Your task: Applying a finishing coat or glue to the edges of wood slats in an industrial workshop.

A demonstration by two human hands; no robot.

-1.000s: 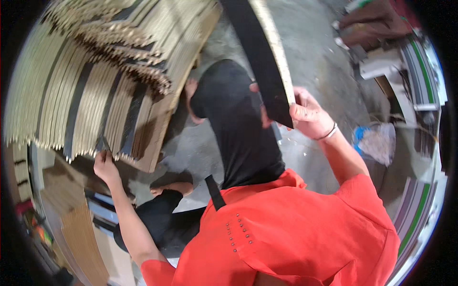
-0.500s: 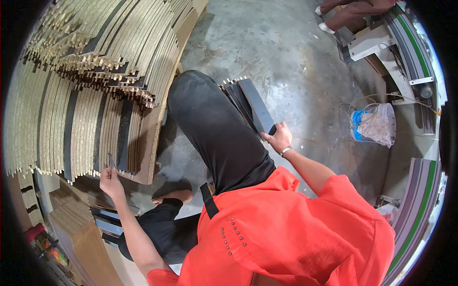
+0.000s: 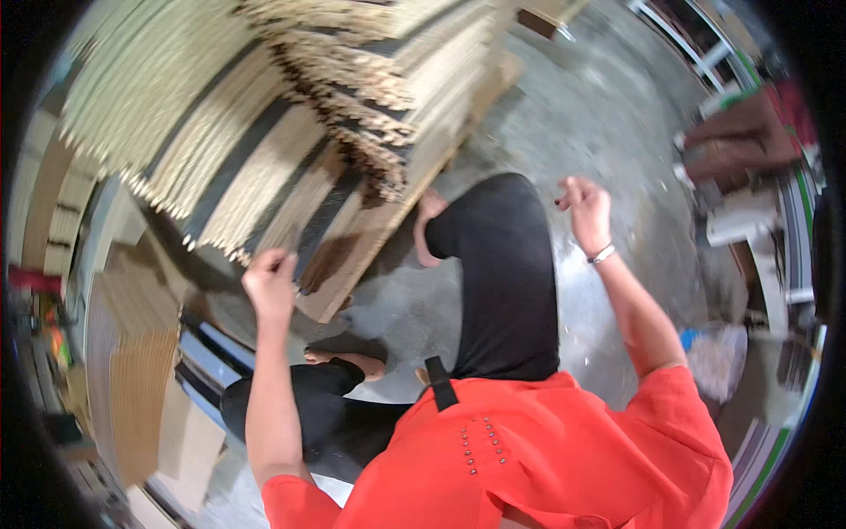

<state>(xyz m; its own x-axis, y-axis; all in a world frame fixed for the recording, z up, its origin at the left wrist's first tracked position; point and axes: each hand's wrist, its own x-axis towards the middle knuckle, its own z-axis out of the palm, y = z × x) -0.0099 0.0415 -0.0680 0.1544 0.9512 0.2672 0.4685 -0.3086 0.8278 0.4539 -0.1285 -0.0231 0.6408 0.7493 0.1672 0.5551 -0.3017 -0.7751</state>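
At the near edge of a large stack of wooden boards with dowel pegs (image 3: pixel 256 167), my left hand (image 3: pixel 269 286) is closed in a pinch. A thin grey blade-like piece (image 3: pixel 286 236) sticks up from its fingers, blurred against the board ends. My right hand (image 3: pixel 589 216), with a bracelet at the wrist, is raised over the floor beyond my right knee. Its fingers are loosely bent and apart, and I see nothing held in them. Pale pegs jut from the board ends, and some boards have dark faces.
The stack rests on a wooden base board (image 3: pixel 330 291). Brown flat panels (image 3: pixel 141 370) stand at the left, beside blue-grey pieces (image 3: pixel 216 353). On the right are a person in brown trousers (image 3: pixel 740 141), a white machine part (image 3: pixel 740 220) and a bag-lined bucket (image 3: pixel 718 357).
My right hand has left the dark pegged boards and risen, and those boards are out of sight. The view has swung, and my left hand stays by the stack's near edge.
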